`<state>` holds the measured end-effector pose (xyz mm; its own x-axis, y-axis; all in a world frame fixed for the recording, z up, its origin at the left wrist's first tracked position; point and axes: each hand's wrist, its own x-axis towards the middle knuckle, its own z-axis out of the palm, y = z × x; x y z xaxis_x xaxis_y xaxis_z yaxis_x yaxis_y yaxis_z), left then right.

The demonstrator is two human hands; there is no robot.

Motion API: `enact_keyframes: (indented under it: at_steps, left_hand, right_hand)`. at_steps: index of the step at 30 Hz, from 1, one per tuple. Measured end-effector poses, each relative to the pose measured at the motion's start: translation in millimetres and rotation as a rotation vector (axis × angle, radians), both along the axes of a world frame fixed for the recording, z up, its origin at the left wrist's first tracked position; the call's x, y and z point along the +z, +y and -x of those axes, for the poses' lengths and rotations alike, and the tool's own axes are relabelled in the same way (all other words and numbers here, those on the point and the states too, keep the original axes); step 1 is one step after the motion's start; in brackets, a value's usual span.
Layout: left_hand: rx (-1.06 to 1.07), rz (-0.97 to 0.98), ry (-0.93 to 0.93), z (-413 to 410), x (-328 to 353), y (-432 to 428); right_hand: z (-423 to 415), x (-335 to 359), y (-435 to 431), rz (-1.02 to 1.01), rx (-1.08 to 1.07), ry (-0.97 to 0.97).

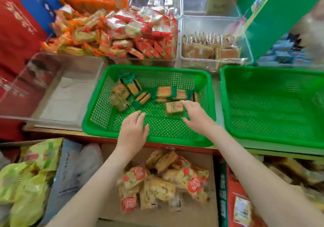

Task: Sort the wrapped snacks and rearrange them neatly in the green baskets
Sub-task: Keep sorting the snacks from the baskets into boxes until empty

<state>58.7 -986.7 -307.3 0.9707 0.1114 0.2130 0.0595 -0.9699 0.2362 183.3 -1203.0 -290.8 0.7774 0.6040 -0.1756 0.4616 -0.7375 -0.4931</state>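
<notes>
Left hand (pixel 134 130) spread empty; right hand (pixel 194 117) pinches the edge of a probably light, slippery wrapped snack (pixel 173 108) mid-frame.

This looks like a snack shop. Clear plastic bins (pixel 210 25) heaped with wrapped biscuits (pixel 140 34) fill the top of the frame, green baskets (pixel 270 107) stand on the counter, and an open carton (pixel 201 212) of packets sits at bottom centre.

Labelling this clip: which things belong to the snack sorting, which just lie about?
Job: left green basket, right green basket, wrapped snacks, left hand, right hand.
Lying about: clear bin of brown packets, green carton, yellow-green bags.
</notes>
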Motion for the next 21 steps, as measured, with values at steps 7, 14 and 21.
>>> enact_keyframes:
  at_steps: [7,14,21]
  left_hand:
    - [-0.033,-0.099,-0.013,-34.6,-14.6,63.7]
    - [-0.246,-0.765,0.513,-80.0,-12.7,124.5]
    - [-0.161,-0.725,0.442,-91.2,-14.6,119.3]
  right_hand:
    - [-28.7,-51.4,67.1,0.524,0.004,-0.057]
    - [-26.2,-57.0,81.2,0.628,0.085,-0.236]
    - [-6.3,-48.5,75.8,0.458,0.232,-0.298]
